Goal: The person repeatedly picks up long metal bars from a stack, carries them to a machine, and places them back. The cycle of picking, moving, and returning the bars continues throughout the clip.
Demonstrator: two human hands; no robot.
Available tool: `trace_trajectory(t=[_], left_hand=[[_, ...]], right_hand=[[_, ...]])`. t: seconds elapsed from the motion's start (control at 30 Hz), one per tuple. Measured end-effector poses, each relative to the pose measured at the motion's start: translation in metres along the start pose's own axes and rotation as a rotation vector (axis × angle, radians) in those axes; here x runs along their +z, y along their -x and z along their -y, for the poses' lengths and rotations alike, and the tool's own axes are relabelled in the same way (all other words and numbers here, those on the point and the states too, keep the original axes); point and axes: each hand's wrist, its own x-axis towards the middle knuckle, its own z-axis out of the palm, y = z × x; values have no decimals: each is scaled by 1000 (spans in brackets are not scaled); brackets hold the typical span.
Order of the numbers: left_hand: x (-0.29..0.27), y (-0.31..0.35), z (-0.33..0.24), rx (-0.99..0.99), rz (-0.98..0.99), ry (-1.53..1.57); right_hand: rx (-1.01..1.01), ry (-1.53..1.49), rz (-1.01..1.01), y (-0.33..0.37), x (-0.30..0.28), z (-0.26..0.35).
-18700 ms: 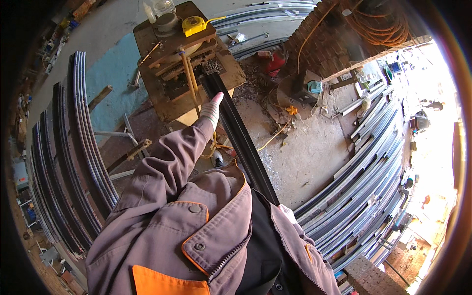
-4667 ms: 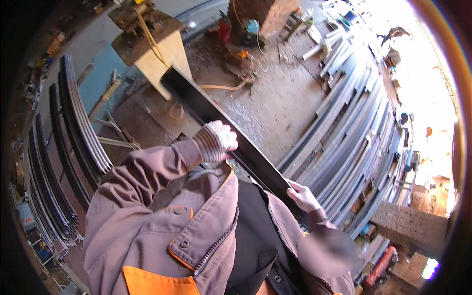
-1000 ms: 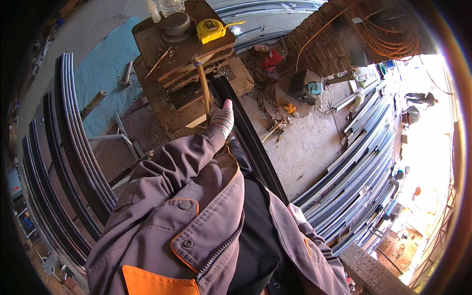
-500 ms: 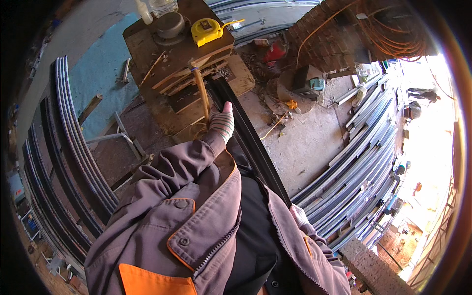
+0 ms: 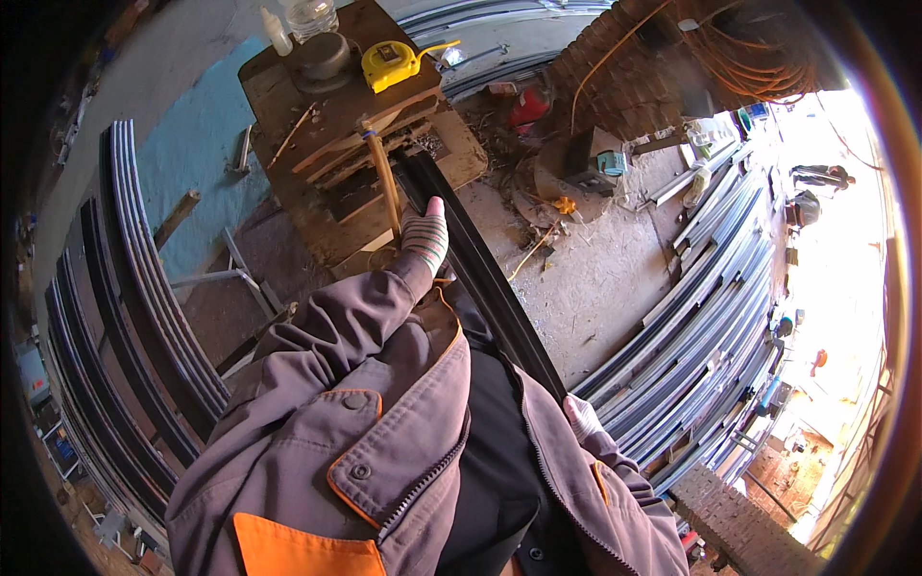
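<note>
A long dark metal profile [image 5: 488, 278] with lengthwise grooves runs slantwise from a brown, worn machine [image 5: 322, 125] down to my right side. My left hand [image 5: 424, 235], in a striped glove with the thumb tip bare, is closed on the profile close to its far end, thumb along the top. Lower down, my right hand [image 5: 582, 419] grips the near end; my jacket hides part of it. Beside my left hand stands a tan lever handle [image 5: 384, 182] on the machine. The profile's far tip lies against the machine's lower opening, among metal chips.
A yellow tape measure [image 5: 391, 65], a round metal block [image 5: 327, 60] and a white bottle [image 5: 276, 31] stand on the machine. Long profiles [image 5: 696, 317] are piled at the right, and more profiles [image 5: 158, 278] lie at the left. An orange cable [image 5: 759, 82] hangs far right.
The whole view has shifted slightly, with the machine a little further left. Both hands keep their hold on the profile, with no clear movement along it.
</note>
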Motion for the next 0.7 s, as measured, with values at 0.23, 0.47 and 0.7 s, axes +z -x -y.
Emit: trace_trajectory(t=[0.23,0.47,0.7], left_hand=[[-46,19,18,-215,259,829],[-38,2,23,-206,119,723],[-28,-19,26,-309,109,609]], right_hand=[[65,92,61,-45,15,-17],[48,-28,243,-149,48,-30],[-63,-1,172,-174,70,-51]])
